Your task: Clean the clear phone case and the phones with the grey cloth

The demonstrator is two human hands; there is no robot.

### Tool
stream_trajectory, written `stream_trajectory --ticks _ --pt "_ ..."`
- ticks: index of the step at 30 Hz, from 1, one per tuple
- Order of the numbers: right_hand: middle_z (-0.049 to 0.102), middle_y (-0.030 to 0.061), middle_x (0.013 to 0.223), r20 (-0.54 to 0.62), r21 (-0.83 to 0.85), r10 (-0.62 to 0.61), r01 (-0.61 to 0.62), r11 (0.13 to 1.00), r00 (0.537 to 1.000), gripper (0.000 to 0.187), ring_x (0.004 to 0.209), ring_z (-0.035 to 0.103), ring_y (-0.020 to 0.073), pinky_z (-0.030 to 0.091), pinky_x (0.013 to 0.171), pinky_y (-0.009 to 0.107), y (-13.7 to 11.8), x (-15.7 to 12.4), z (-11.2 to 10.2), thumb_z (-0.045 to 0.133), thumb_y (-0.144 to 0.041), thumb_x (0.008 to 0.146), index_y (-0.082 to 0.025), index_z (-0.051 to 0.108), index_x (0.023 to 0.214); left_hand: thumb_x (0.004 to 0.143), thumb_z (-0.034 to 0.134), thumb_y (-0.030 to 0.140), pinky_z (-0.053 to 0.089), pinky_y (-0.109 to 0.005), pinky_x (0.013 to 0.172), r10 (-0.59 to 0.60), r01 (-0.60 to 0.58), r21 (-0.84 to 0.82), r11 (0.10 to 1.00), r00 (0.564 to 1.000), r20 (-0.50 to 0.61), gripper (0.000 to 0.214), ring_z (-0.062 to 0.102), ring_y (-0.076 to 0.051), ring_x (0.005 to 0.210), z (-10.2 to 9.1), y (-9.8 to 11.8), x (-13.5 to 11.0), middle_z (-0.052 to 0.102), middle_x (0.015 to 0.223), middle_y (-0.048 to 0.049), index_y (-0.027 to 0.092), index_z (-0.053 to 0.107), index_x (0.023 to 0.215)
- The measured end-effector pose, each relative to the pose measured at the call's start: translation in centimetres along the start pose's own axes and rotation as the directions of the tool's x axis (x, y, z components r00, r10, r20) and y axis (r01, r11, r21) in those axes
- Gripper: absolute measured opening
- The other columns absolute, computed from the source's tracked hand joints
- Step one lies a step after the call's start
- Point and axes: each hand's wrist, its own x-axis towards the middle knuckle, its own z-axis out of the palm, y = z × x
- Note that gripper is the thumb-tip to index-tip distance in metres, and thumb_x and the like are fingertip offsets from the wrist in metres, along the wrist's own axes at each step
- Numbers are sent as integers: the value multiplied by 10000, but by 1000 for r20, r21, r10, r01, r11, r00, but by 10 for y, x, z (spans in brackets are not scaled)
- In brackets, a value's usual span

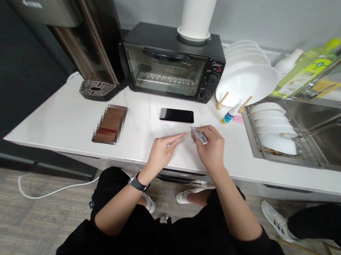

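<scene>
My left hand (162,148), with a dark-strapped watch (137,181) on its wrist, is closed on a thin, see-through piece (181,139) whose kind I cannot make out. Beside it, my right hand (211,148) pinches a small crumpled grey-white piece (200,136), which could be cloth or a wrapper. The two hands nearly meet above the counter (142,140). Just beyond them lies a phone (177,116) with its black screen up. A small white-and-blue bottle (230,114) stands past my right hand, close to a pink slip (238,119).
At the back stand a toaster oven (166,74) with a white pot (198,7) on top and a drink dispenser (91,34). White plates (247,84) fill a rack. Bowls (273,123) sit in the sink (335,147). A blurred-out brown item (110,124) lies left. Someone's shoe (277,221) shows right.
</scene>
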Motion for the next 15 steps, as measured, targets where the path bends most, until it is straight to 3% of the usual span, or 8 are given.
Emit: stream_trajectory --ticks 5,10,15 --pt "774 75 1042 48 108 -84 79 991 995 230 1005 722 258 605 892 429 -28 -20 20 623 -167 962 -252 778 1109 947 582 131 640 -387 1031 -2 3 86 996 1000 -21 320 809 -262 1096 -2 3 1 840 1169 -37 180 849 1116" --pt "768 94 1077 66 144 -187 176 974 980 338 1030 718 268 615 895 435 -49 -34 35 595 -66 914 -229 765 1156 860 569 29 611 -414 1098 88 -90 51 995 995 36 506 772 -263 1210 -7 4 -1 800 1292 -57 187 797 1283" --pt "765 91 1087 84 154 -206 191 969 975 345 1033 715 269 618 888 439 -45 -33 34 607 -60 913 -235 763 1167 872 588 45 612 -450 1107 90 -92 63 994 995 34 489 768 -272 1221 -7 1 -2 794 1305 -61 186 794 1292"
